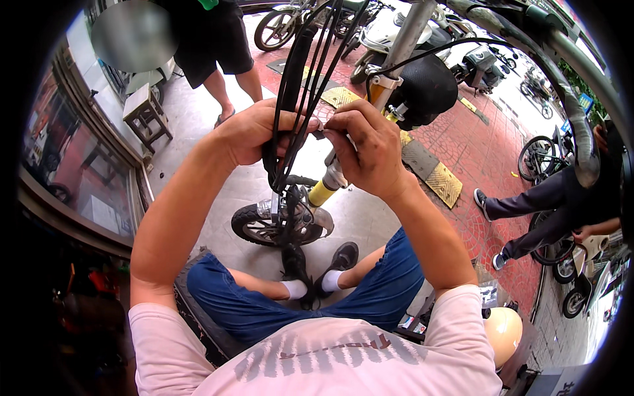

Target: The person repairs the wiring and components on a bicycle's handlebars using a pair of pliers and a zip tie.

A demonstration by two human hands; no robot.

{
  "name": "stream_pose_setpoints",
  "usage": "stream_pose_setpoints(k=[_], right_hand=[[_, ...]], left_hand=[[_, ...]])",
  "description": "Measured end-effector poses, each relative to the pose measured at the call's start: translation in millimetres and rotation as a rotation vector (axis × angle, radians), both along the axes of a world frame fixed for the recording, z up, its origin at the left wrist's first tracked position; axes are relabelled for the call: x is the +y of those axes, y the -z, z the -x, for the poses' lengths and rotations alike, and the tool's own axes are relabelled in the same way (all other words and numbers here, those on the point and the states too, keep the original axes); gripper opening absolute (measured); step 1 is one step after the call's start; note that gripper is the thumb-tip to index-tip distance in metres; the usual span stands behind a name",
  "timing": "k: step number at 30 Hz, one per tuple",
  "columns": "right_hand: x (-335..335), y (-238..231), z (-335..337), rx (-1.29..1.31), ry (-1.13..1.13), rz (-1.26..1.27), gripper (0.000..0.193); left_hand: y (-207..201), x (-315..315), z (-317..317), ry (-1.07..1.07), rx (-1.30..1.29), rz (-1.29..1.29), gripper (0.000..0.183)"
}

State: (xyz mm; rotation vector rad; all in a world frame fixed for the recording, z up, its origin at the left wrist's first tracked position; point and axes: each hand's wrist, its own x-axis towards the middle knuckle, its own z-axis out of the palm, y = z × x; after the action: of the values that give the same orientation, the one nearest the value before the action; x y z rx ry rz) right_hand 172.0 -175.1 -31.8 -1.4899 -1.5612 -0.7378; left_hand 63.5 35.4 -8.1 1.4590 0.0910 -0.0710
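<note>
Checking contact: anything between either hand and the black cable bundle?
Nothing visible. The left hand is wrapped around the black cable bundle, and the right hand pinches it just beside, fingertips directly on the cables. The small bike sits below, apart.

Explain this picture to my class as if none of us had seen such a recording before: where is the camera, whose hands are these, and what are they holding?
The picture comes from a wide fisheye camera worn on a person's head, looking down, so straight edges bend near the rim. The two bare forearms rising from the lower edge belong to the wearer, who sits in blue jean shorts and a pale T-shirt.

The left hand grips a bundle of black cables. The right hand pinches at the same bundle beside it; what its fingertips hold is too small to tell.

The cables run down to a small wheel on the pavement, part of a cycle with a yellow-sleeved tube and a black saddle above. Around them: a wooden stool, another person standing behind, one seated at the right, and parked scooters.
</note>
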Motion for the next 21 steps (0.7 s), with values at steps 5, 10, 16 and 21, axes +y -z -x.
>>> stream_pose_setpoints(k=[5, 10, 16, 21], right_hand=[[6.1, -3.6, 3.0, -0.151, -0.067, -0.019, 0.031], [2.7, -3.5, -6.7, -0.339, -0.044, -0.053, 0.048], [9.2, -12.7, 16.9, -0.386, -0.072, 0.01, 0.033], [-2.9, -22.8, 22.5, -0.313, -0.063, 0.033, 0.017]], left_hand=[[6.0, 9.6, 10.8, 0.021, -0.033, 0.098, 0.025], [2.5, -1.3, -0.9, 0.147, 0.083, 0.19, 0.015], [11.9, 11.6, 5.6, 0.168, 0.109, 0.199, 0.017], [24.3, 3.2, -22.5, 0.283, 0.071, 0.302, 0.015]])
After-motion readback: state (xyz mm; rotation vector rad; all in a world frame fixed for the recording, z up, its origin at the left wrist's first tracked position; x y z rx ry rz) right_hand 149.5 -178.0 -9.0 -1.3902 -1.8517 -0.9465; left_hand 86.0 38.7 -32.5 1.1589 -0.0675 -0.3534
